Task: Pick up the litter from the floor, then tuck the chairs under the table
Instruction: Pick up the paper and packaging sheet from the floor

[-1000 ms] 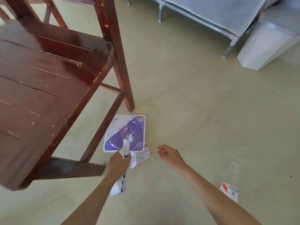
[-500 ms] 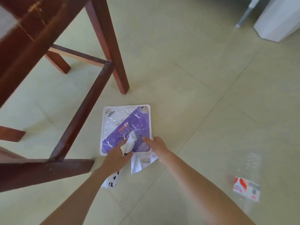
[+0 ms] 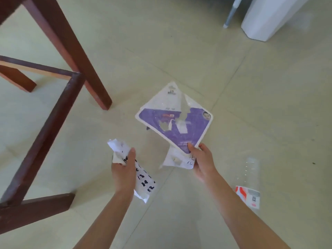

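Beside the chair leg, litter is coming off the floor.
Above the floor (image 3: 251, 105), the right hand (image 3: 203, 162) is pinching the purple-and-white packet (image 3: 179, 126) with a scrap of white paper (image 3: 175, 159), while the left hand (image 3: 124, 171) is gripping crumpled printed paper (image 3: 143, 178). Judging by this, collecting is partway: a clear bottle with a red label (image 3: 250, 184) is lying beside the right forearm, and the chair (image 3: 59, 112) is waiting untucked.
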`<move>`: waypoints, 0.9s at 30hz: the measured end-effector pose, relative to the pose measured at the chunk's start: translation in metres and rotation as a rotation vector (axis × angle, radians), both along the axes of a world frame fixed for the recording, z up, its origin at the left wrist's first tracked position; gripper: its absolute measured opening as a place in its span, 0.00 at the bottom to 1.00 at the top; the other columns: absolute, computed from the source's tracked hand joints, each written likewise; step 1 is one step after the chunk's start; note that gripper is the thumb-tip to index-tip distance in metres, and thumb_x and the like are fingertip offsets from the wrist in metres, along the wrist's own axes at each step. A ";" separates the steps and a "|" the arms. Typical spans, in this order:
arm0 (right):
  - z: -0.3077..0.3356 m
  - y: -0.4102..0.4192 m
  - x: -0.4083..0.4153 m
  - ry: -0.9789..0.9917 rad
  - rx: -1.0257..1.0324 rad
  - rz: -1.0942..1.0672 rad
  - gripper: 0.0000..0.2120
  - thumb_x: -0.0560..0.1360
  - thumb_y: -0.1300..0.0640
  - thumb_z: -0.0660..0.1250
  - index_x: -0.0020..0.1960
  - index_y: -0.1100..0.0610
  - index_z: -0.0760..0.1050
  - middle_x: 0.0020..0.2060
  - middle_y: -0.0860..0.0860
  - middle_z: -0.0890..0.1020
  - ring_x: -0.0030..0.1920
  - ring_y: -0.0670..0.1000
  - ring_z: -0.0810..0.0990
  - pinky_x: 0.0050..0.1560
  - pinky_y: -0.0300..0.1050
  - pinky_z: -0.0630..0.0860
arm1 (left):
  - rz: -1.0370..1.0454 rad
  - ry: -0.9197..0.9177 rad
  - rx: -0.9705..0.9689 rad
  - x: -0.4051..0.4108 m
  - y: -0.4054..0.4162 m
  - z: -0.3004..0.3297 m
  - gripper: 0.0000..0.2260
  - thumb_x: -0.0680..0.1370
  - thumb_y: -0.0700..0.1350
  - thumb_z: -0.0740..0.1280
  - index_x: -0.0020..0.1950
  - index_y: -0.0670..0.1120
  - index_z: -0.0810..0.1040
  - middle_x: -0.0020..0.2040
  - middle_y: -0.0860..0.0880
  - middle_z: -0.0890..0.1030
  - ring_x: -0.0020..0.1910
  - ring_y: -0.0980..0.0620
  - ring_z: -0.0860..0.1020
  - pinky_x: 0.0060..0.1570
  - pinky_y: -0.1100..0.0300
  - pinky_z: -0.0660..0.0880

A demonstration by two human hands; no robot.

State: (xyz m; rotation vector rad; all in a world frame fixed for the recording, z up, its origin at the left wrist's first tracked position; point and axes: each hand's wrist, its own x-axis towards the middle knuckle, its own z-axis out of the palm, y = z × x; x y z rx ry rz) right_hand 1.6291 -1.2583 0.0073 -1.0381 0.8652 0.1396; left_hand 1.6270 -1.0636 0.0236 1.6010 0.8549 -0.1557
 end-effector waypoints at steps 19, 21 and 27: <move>0.011 -0.003 -0.060 0.083 -0.130 0.058 0.05 0.69 0.68 0.69 0.45 0.64 0.79 0.43 0.62 0.83 0.42 0.60 0.83 0.48 0.54 0.80 | -0.344 0.079 -0.568 -0.011 -0.091 -0.008 0.12 0.70 0.38 0.71 0.53 0.44 0.76 0.45 0.42 0.83 0.38 0.48 0.83 0.40 0.52 0.81; 0.012 -0.016 -0.062 0.077 -0.041 0.108 0.03 0.71 0.67 0.68 0.44 0.66 0.77 0.41 0.62 0.81 0.40 0.56 0.82 0.45 0.48 0.82 | -0.370 0.034 -0.442 -0.007 -0.097 -0.006 0.08 0.70 0.38 0.73 0.46 0.46 0.78 0.40 0.47 0.83 0.36 0.51 0.83 0.41 0.55 0.79; 0.014 -0.080 -0.088 0.210 -0.671 0.188 0.06 0.71 0.64 0.66 0.46 0.57 0.78 0.47 0.56 0.82 0.47 0.52 0.80 0.45 0.30 0.75 | -0.454 -0.075 -0.181 -0.001 -0.100 -0.009 0.10 0.68 0.39 0.74 0.39 0.52 0.77 0.38 0.52 0.81 0.38 0.51 0.81 0.47 0.54 0.76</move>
